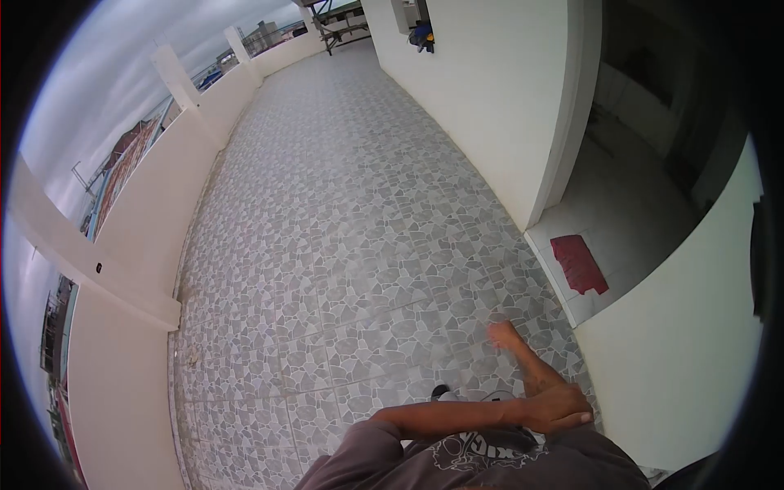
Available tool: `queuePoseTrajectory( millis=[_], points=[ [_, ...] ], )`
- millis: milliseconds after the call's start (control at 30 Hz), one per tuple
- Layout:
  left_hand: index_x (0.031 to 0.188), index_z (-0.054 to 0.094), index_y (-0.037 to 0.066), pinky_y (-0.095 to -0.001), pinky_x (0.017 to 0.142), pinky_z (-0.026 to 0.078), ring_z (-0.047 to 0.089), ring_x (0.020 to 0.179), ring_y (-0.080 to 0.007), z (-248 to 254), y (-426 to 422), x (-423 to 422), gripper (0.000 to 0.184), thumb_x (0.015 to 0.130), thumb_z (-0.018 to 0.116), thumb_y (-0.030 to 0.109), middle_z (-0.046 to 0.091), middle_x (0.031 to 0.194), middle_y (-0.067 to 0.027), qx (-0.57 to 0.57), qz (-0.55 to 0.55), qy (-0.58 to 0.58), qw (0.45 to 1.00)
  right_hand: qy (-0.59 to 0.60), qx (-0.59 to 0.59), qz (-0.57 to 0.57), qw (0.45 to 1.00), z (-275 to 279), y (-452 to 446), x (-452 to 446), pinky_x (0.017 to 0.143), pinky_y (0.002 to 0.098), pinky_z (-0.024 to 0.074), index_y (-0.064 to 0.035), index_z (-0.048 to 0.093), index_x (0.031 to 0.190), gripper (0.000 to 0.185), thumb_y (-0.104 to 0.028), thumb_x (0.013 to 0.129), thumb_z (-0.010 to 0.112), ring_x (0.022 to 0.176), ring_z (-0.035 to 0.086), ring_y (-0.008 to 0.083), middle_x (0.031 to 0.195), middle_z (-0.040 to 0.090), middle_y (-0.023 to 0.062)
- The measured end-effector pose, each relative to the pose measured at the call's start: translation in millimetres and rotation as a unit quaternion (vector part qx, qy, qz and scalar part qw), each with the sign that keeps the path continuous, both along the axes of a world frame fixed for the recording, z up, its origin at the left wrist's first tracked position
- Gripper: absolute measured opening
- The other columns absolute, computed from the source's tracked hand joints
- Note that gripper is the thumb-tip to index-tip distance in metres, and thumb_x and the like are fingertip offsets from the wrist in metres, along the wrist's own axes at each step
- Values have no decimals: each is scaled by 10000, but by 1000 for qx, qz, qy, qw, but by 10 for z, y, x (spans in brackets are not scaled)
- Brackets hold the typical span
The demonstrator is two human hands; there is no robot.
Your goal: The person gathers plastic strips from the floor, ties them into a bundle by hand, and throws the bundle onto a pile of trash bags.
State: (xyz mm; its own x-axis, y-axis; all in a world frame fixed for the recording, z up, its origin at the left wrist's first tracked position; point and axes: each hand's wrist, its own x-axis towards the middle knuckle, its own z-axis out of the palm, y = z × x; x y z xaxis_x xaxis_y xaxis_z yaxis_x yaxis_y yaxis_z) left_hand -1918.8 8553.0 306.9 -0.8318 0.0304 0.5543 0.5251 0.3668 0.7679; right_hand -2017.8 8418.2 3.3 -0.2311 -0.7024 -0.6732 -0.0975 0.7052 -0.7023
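My left forearm crosses in front of the dark grey printed shirt. At its end, my left hand is closed around my right arm, near the elbow and the edge of the right sleeve. My right hand reaches forward over the patterned tile floor and is smeared by motion, so its fingers cannot be made out. Part of a dark shoe shows beyond the left forearm.
A low white parapet with posts runs along the left. On the right, a white wall leads to an open doorway with a red mat on its floor. A dark metal frame stands at the far end.
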Motion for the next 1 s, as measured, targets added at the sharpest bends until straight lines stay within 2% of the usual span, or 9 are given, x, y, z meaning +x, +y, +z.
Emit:
queuePoseTrajectory(
  millis=[167, 367, 433, 600, 633, 733, 833, 900, 1000],
  points=[
    [1046, 595, -13, -483, 821, 453, 586, 888, -374, -669, -750, -416, 364, 940, 426, 291, 623, 955, -184, -75, 19, 109, 991, 87, 39, 28, 995, -152, -192, -371, 473, 402, 520, 81, 622, 908, 342, -251, 835, 582, 586, 628, 242, 827, 631, 150],
    [977, 587, 28, -467, 767, 468, 606, 818, -378, -1705, -2272, -891, 333, 910, 467, 331, 605, 879, -161, -205, 88, -34, 974, -41, -31, -15, 999, -13, -1078, -690, 616, 407, 554, 29, 654, 1064, 347, -233, 843, 599, 704, 690, 295, 812, 688, 170],
    [926, 586, 52, -466, 742, 472, 614, 790, -363, -1639, -2822, -1003, 292, 917, 469, 319, 592, 816, -134, -293, 142, -96, 941, 30, -99, 61, 993, -96, -1358, -817, 637, 408, 556, 18, 668, 1036, 317, -223, 837, 608, 739, 694, 298, 836, 697, 160],
    [914, 584, 36, -471, 772, 498, 657, 863, -333, -1737, -3840, -1648, 314, 946, 473, 328, 659, 889, -156, -176, 144, -179, 957, 314, -305, 390, 810, -296, -2216, -1434, 689, 410, 563, -11, 701, 965, 243, -197, 825, 632, 826, 703, 304, 894, 718, 137],
    [970, 607, -1, -454, 870, 490, 660, 954, -368, -2108, -4094, -1731, 412, 993, 421, 366, 676, 960, -208, -285, 163, -96, 940, 362, -348, 422, 755, -376, -2390, -1611, 699, 410, 564, -17, 707, 951, 229, -192, 822, 637, 843, 705, 305, 906, 722, 132],
    [1107, 622, -41, -464, 979, 447, 620, 1069, -391, -1744, -4331, -2194, 479, 1014, 383, 363, 668, 1037, -252, -53, 158, -390, 906, 401, -342, 462, 713, -343, -2583, -2157, 719, 412, 567, -29, 723, 921, 203, -183, 813, 648, 879, 709, 304, 930, 731, 125],
    [1144, 628, -16, -444, 1010, 421, 589, 1111, -413, -1289, -4002, -2974, 537, 1047, 320, 413, 646, 1128, -244, -202, 111, -292, 928, 373, -168, 454, 791, 266, -2472, -2641, 718, 413, 567, -32, 732, 914, 208, -186, 800, 653, 882, 712, 292, 933, 734, 131],
    [1193, 615, -9, -435, 1059, 389, 568, 1142, -390, -682, -3624, -3544, 549, 1052, 304, 421, 642, 1169, -214, -112, -27, -380, 918, 368, -91, 420, 825, 621, -2461, -2925, 717, 415, 567, -33, 738, 910, 212, -188, 791, 655, 884, 714, 285, 935, 735, 135],
    [1235, 605, 29, -439, 1070, 378, 543, 1182, -365, 76, -3269, -4039, 535, 1050, 302, 429, 645, 1177, -194, -64, -235, -286, 927, 356, 5, 435, 827, 414, -2738, -3404, 714, 410, 568, -39, 746, 905, 227, -207, 782, 655, 885, 718, 267, 920, 738, 154]
  ],
)
